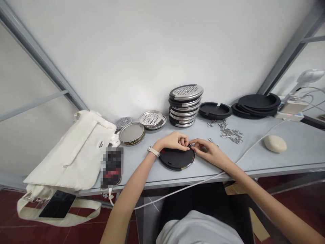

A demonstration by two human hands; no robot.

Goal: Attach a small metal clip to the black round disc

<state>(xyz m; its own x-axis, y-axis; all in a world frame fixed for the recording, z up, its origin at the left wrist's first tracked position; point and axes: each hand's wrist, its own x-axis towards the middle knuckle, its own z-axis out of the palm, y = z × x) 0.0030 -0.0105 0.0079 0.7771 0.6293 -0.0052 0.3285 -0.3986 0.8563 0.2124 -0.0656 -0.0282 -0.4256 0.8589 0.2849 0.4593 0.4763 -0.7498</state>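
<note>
A round black disc (176,160) lies flat on the grey table (291,149) in front of me. My left hand (174,141), a watch on its wrist, rests on the disc's far edge with its fingers curled into a pinch. My right hand (207,150) meets it at the disc's upper right rim, fingertips pinched on a small metal clip (191,145). The fingertips of the two hands nearly touch.
Loose metal clips (230,133) lie behind my right hand. Further back stand a stack of perforated metal discs (185,105), flat metal lids (132,133), black rings (215,110) and black discs (257,103). A cream bag (73,152) and a phone (111,167) lie left; a white mouse (275,143) right.
</note>
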